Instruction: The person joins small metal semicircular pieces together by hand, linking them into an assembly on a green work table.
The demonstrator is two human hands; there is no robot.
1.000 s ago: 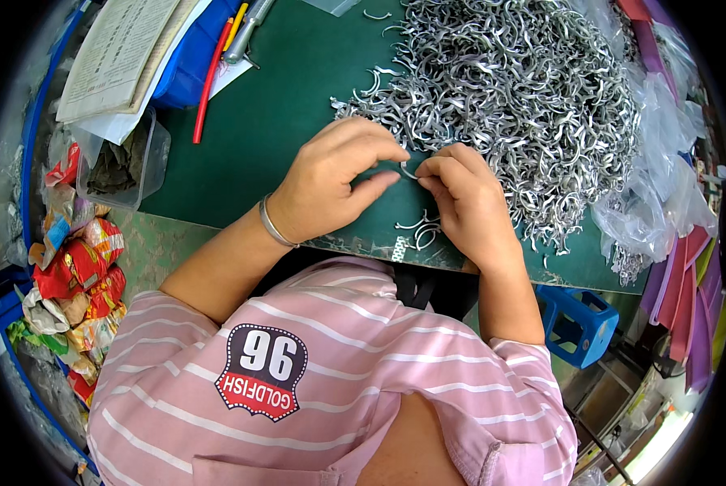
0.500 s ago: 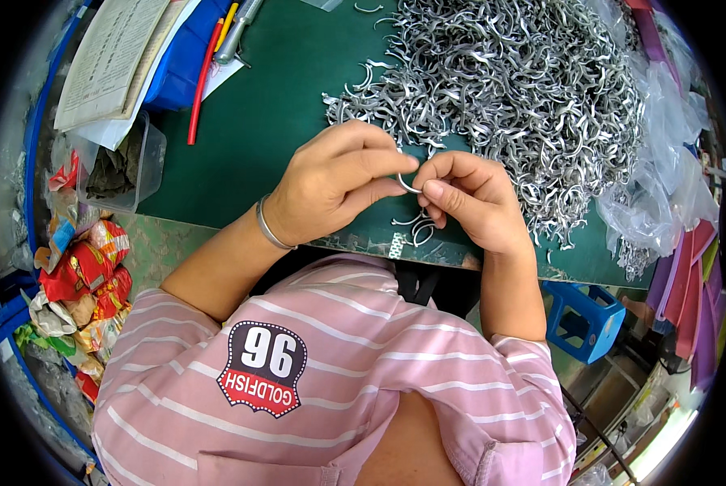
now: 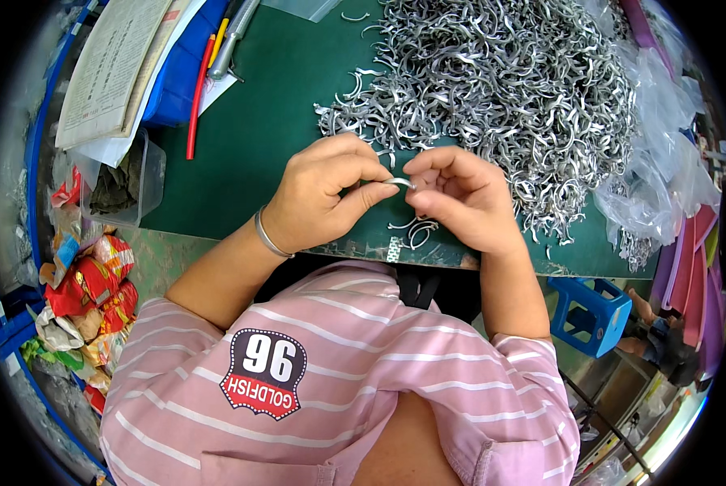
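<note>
Between thumb and fingers of my left hand [image 3: 324, 193] is pinched a small curved silvery metal piece [image 3: 399, 181], arching to the right. My right hand [image 3: 470, 201] is just beside the piece's free end, thumb and forefinger spread apart around it; whether a fingertip touches it is hard to see. A few similar curved pieces [image 3: 420, 232] lie below my hands by the table's near edge. Beyond my right hand rises a big heap of curved metal pieces [image 3: 509, 89], spreading over the green table [image 3: 274, 89].
Clear plastic bags [image 3: 646, 162] flank the heap on the right. At the left are a red pencil [image 3: 195, 109], a metal-handled tool [image 3: 232, 42], a blue bin [image 3: 177, 81] with papers, and a clear plastic box [image 3: 152, 174]. A blue stool [image 3: 594, 316] stands below right.
My right thumb and forefinger have parted from the metal piece. The piece has turned in my left hand, and now arches upward. The whole view has shifted slightly.
</note>
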